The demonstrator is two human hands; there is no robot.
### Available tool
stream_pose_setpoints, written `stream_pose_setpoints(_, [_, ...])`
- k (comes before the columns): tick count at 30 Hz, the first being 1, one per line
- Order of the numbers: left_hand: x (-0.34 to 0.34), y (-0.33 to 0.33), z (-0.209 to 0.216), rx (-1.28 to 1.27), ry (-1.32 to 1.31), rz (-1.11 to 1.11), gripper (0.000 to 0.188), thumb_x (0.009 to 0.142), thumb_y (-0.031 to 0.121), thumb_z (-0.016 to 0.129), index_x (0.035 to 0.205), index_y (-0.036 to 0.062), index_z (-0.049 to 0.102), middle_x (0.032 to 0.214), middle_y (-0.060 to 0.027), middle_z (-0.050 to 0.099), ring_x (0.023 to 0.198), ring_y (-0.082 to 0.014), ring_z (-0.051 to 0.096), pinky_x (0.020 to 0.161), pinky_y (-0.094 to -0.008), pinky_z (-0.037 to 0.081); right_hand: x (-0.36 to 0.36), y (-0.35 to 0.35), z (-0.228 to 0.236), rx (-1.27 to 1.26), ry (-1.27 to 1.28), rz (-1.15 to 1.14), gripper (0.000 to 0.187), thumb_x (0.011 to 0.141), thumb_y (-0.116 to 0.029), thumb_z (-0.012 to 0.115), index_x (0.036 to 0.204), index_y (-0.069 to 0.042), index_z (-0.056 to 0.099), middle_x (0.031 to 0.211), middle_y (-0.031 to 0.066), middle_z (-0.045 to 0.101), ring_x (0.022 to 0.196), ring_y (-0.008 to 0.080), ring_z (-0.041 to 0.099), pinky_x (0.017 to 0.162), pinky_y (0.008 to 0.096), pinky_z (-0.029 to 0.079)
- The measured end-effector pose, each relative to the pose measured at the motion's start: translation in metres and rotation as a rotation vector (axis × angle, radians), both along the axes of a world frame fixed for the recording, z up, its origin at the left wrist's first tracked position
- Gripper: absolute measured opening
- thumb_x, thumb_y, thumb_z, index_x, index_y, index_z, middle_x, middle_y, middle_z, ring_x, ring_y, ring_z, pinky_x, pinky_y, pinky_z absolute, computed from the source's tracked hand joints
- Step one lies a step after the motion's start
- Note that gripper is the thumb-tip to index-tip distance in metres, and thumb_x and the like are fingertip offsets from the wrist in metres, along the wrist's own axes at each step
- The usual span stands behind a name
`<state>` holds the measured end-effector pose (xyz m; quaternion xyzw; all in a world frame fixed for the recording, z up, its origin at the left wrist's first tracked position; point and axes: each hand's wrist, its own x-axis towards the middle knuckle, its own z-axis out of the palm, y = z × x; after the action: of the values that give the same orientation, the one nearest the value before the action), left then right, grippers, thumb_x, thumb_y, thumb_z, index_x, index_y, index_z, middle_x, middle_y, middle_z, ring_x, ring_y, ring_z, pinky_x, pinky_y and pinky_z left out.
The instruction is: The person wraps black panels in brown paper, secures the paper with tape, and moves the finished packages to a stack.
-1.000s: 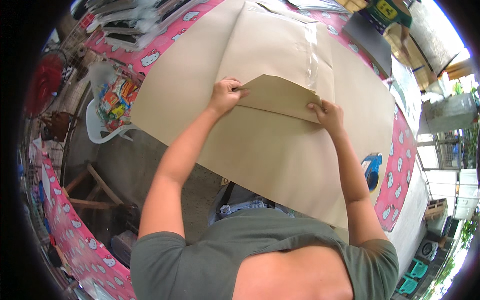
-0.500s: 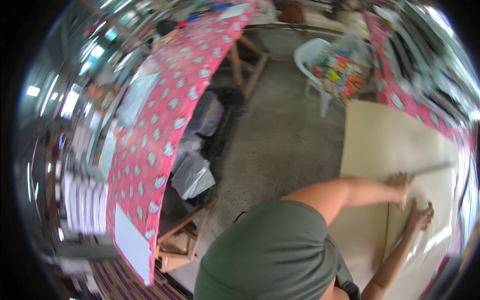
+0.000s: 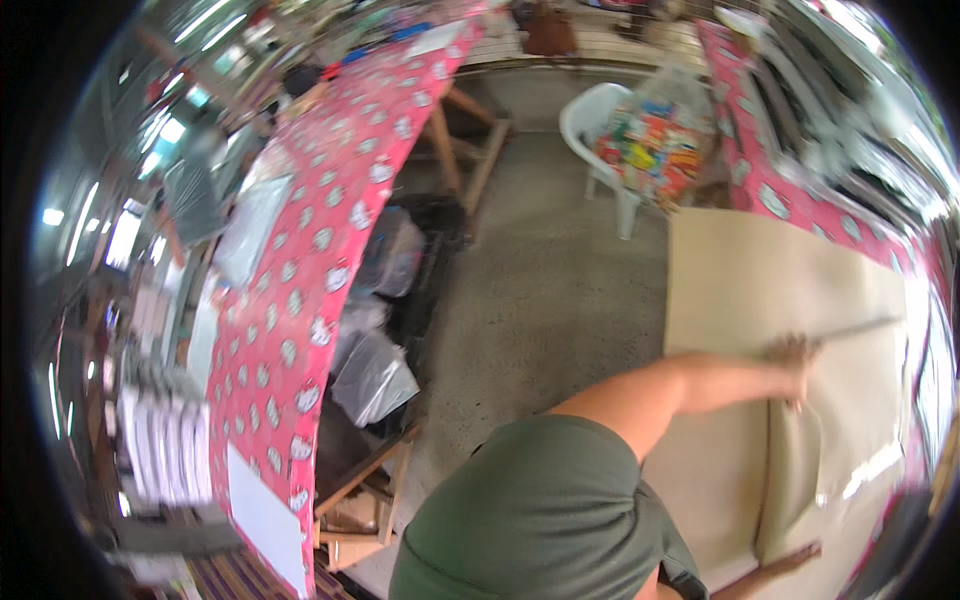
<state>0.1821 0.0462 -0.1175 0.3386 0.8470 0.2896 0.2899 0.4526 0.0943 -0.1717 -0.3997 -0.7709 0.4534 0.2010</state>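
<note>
A large tan sheet [image 3: 725, 275], like thick paper or cardboard, lies on the right-hand table. A smaller tan piece [image 3: 860, 400] rests on it, its left part curled up. My left hand [image 3: 793, 370] presses down at that piece's upper left corner, fingers apart though blurred. From there a thin dark line [image 3: 860, 328] runs right; whether it is an edge or a strip I cannot tell. Lower down, my right hand [image 3: 797, 558] lies flat by the curled piece's lower edge, fingers stretched to the right.
A white plastic chair [image 3: 625, 215] holding a bag of colourful packets [image 3: 655, 150] stands ahead. To the left runs a long table with a pink patterned cover [image 3: 290, 300], a white sheet [image 3: 265, 515] at its near end. Plastic-wrapped stacks [image 3: 850, 130] sit at far right.
My right hand has moved down and toward me, from beside my left hand to the lower edge of the smaller piece, whose left part now bulges up. My left hand stays near the same spot.
</note>
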Motion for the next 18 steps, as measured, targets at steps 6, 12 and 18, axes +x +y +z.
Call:
stream_pose_setpoints(6, [-0.160,0.008,-0.032,-0.121,0.176,-0.139,0.108,0.054,0.037,0.082,0.139,0.0113,0.022,0.134,-0.0173,0.035,0.123,-0.0309,0.034,0.103,-0.0437,0.029,-0.025,-0.052,0.042,0.236,-0.238,0.108,0.065,0.079,-0.034,0.066,0.127,0.000,0.040,0.135,0.0210,0.035,0.126,0.0336,0.033,0.104,0.0423,0.026])
stream_pose_setpoints(12, [-0.170,0.009,-0.052,0.169,-0.071,0.090,0.110,0.039,0.009,0.088,0.134,0.0023,0.034,0.127,-0.0194,0.046,0.112,-0.0296,0.049,0.094,-0.0384,0.041,0.252,-0.064,0.057,0.840,-0.959,-0.903,0.085,0.066,-0.053,0.071,0.127,-0.002,0.039,0.126,0.0232,0.043,0.119,0.0388,0.038,0.099,0.0489,0.031])
stream_pose_setpoints(18, [-0.146,-0.001,-0.027,0.061,-0.091,0.177,0.106,0.042,0.015,0.087,0.135,0.0095,0.036,0.131,-0.0154,0.039,0.112,-0.0303,0.048,0.094,-0.0378,0.041,0.217,-0.107,0.061,0.733,-1.428,-0.871,0.087,0.068,-0.049,0.071,0.135,-0.010,0.032,0.118,0.0221,0.051,0.110,0.0387,0.049,0.095,0.0484,0.036])
